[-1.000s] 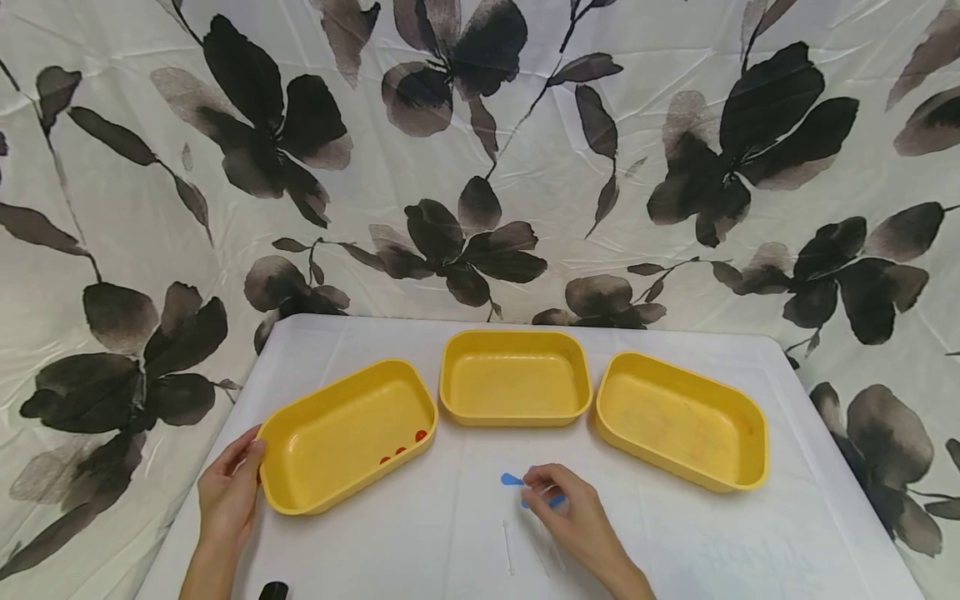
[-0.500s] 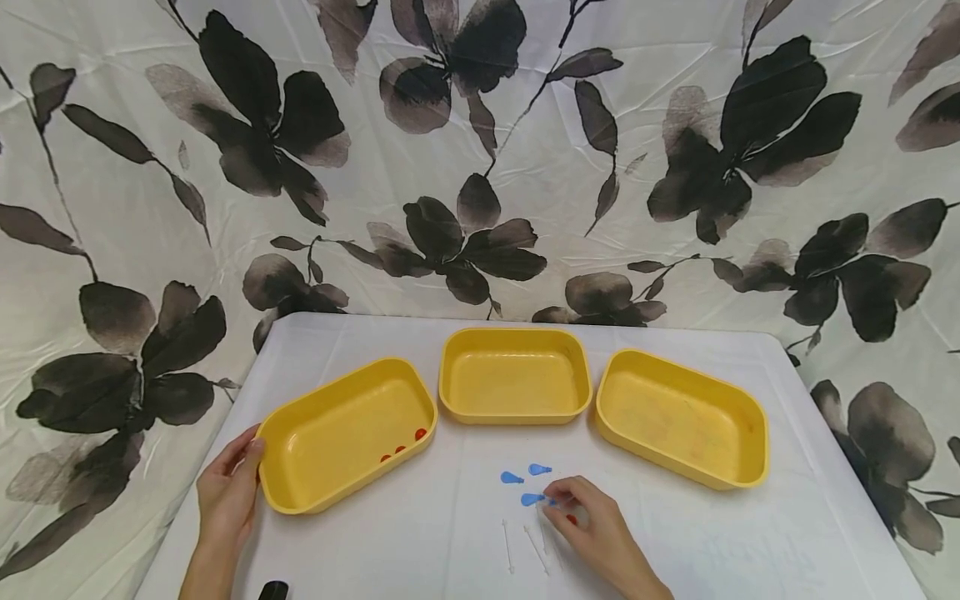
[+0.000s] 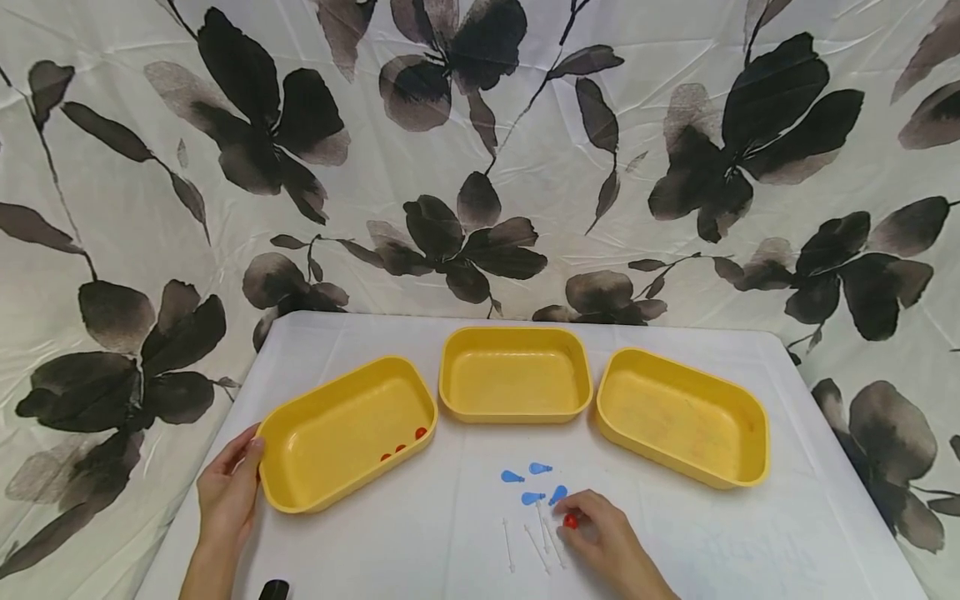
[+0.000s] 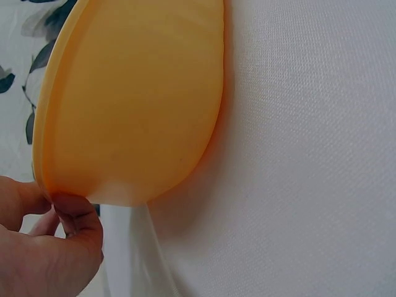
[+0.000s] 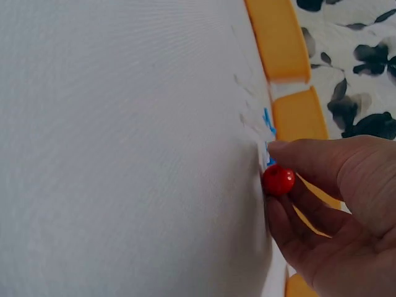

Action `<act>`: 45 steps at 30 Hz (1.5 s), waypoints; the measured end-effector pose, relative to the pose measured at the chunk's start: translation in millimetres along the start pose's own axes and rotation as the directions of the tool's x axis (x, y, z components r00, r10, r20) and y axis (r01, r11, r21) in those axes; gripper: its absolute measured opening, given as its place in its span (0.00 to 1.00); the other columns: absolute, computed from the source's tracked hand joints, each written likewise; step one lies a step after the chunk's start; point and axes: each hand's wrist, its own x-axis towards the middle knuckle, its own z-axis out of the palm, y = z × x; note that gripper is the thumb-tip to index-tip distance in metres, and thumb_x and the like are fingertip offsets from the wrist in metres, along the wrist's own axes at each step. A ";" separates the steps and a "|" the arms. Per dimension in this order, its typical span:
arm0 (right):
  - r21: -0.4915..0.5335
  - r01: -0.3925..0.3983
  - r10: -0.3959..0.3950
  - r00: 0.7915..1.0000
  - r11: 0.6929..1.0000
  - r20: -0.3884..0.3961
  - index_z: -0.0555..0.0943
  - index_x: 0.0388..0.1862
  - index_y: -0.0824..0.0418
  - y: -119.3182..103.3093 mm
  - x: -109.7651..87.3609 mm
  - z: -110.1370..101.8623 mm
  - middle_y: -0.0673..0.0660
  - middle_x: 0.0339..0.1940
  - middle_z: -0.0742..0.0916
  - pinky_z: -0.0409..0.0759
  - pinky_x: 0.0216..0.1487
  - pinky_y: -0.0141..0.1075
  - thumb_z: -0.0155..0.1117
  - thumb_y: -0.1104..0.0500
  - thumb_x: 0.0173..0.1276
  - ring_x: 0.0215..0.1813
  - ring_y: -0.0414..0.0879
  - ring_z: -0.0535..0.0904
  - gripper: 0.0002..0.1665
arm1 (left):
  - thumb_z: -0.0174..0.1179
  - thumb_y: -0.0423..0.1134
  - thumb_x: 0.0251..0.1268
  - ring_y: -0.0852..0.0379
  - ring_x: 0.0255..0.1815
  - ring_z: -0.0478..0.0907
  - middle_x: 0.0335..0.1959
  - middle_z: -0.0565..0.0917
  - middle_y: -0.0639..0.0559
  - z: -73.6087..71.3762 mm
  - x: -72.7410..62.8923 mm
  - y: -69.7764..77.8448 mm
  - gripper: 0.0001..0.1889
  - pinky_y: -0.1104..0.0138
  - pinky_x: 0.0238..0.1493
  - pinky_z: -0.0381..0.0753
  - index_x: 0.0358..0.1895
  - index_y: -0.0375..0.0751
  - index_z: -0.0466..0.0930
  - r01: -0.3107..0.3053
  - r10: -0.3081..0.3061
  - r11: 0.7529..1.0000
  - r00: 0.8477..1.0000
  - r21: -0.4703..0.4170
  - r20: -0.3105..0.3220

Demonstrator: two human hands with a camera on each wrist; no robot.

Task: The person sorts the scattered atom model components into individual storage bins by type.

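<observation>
My left hand holds the end rim of the left yellow tray, thumb over the edge and fingers outside; the left wrist view shows this grip on the tray close up. Three red beads lie along the near side inside that tray. At the table's front middle, the thumb and fingers of my right hand curl round another red bead. In the right wrist view this bead sits between thumb and fingers, close to the cloth. Several small blue bulb-shaped pieces lie just beyond this hand.
Several thin white sticks lie left of my right hand. A middle yellow tray and a right yellow tray stand behind, on the white-covered table. A black object shows at the front edge. Flowered cloth hangs behind.
My right hand has drawn back toward the front right from over the blue pieces, uncovering them and the white sticks, and is now round the red bead. The left hand stays on the tray.
</observation>
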 end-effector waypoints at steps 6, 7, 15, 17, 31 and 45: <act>-0.001 0.031 -0.031 0.999 1.000 0.010 0.84 0.44 0.53 3.2 0.8 -0.7 0.45 0.45 0.85 0.84 0.45 0.31 0.73 0.69 0.65 0.40 0.36 0.79 0.14 | 0.56 0.47 0.79 0.69 0.51 0.74 0.52 0.73 0.64 -0.3 -0.7 0.6 0.28 0.85 0.45 0.76 0.76 0.43 0.69 -0.014 0.014 1.000 1.000 -0.009 0.016; 0.001 0.055 -0.055 0.998 0.998 -0.002 0.84 0.43 0.54 3.6 0.8 -0.5 0.46 0.44 0.85 0.84 0.44 0.31 0.73 0.70 0.64 0.39 0.36 0.79 0.14 | 0.56 0.47 0.79 0.69 0.50 0.74 0.52 0.73 0.64 -0.3 -0.8 0.5 0.28 0.85 0.44 0.77 0.76 0.43 0.69 -0.017 0.017 1.000 1.000 -0.012 0.017; 0.016 0.023 -0.023 1.000 1.000 -0.016 0.85 0.43 0.54 -2.3 7.4 -4.2 0.44 0.44 0.85 0.84 0.47 0.32 0.74 0.69 0.64 0.41 0.37 0.80 0.13 | 0.56 0.45 0.79 0.70 0.48 0.75 0.51 0.73 0.63 0.9 -1.2 -0.7 0.27 0.85 0.45 0.77 0.75 0.41 0.70 -0.032 0.032 0.999 0.999 -0.016 0.012; 0.022 0.033 -0.033 0.999 0.999 -0.029 0.84 0.43 0.55 -3.7 9.5 -4.6 0.44 0.44 0.85 0.85 0.49 0.32 0.74 0.70 0.63 0.42 0.37 0.81 0.14 | 0.56 0.45 0.79 0.70 0.48 0.75 0.51 0.73 0.63 1.0 -1.2 -0.6 0.27 0.85 0.45 0.77 0.75 0.41 0.70 -0.035 0.035 0.999 0.999 -0.004 0.010; 0.138 0.185 -0.159 0.971 0.973 -0.181 0.85 0.42 0.61 -10.5 28.2 -3.9 0.49 0.41 0.87 0.88 0.44 0.37 0.76 0.71 0.60 0.41 0.43 0.85 0.13 | 0.55 0.45 0.79 0.70 0.49 0.75 0.51 0.73 0.63 0.1 -2.4 -0.6 0.26 0.85 0.45 0.76 0.76 0.42 0.69 -0.021 0.021 1.000 1.000 -0.008 0.015; 0.320 0.207 -0.163 0.974 0.924 -0.160 0.84 0.46 0.65 -24.6 52.8 -1.0 0.55 0.43 0.89 0.87 0.49 0.36 0.74 0.70 0.64 0.45 0.50 0.86 0.12 | 0.55 0.46 0.79 0.69 0.49 0.74 0.52 0.72 0.61 -2.5 -1.6 0.9 0.27 0.85 0.45 0.77 0.75 0.41 0.69 -0.029 0.029 0.999 0.999 0.012 0.012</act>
